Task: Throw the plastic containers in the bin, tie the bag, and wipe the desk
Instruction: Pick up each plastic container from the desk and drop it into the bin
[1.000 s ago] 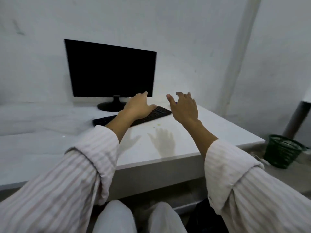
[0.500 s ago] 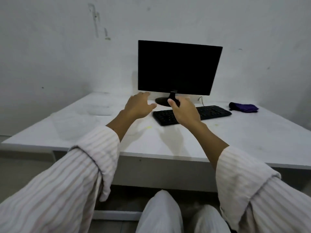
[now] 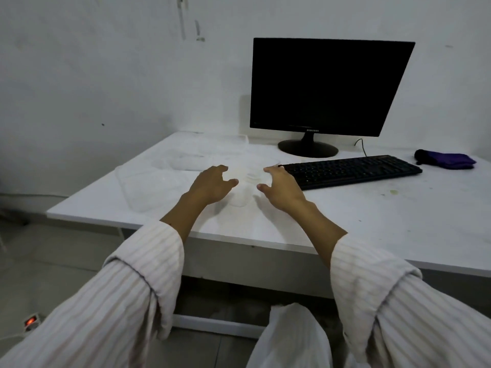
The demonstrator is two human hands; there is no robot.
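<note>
Several clear plastic containers lie on the left part of the white desk (image 3: 372,235). A small clear cup (image 3: 244,181) sits between my hands. A large shallow clear container (image 3: 148,187) rests near the desk's left corner, and another clear container (image 3: 202,152) lies behind it. My left hand (image 3: 212,185) hovers just left of the cup with fingers spread. My right hand (image 3: 281,188) hovers just right of it, fingers curled and apart. Neither hand holds anything. A purple cloth (image 3: 449,160) lies at the far right. The bin is out of view.
A black monitor (image 3: 329,86) stands at the back of the desk with a black keyboard (image 3: 350,170) in front of it, close to my right hand. A power strip with a red light (image 3: 31,320) lies on the floor at lower left. My knees are under the desk's front edge.
My view has swung left, from the desk's right end and the green bin to its left part. Both hands moved from the keyboard to either side of the clear cup.
</note>
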